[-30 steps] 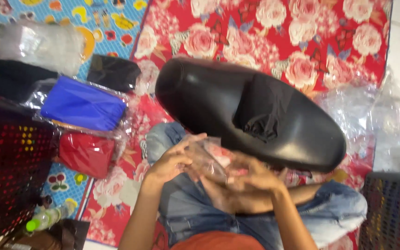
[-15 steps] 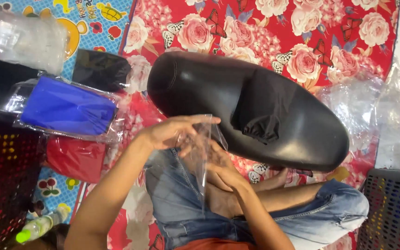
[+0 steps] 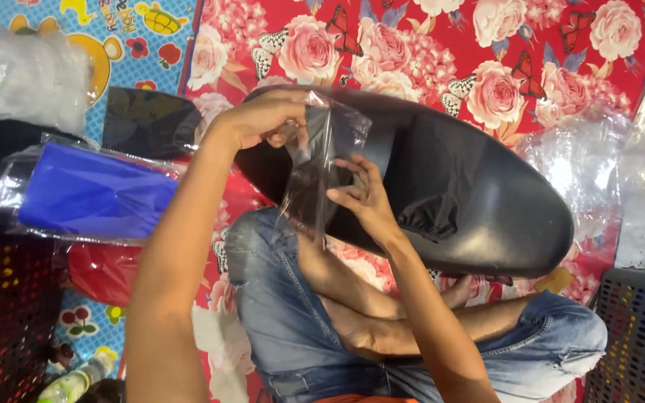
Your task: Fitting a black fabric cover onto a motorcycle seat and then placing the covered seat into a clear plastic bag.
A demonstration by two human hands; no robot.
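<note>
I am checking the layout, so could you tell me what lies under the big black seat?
The black seat rests on the red floral mat and partly over the person's jeans. The mat directly beneath it is covered, so anything else there cannot be seen.

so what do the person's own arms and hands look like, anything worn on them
Both forearms are bare as far as the picture shows: no sleeves, gloves or watch in view. The left hand and right hand show no rings or bands that I can make out. Lower down, blue denim shorts are worn.
</note>
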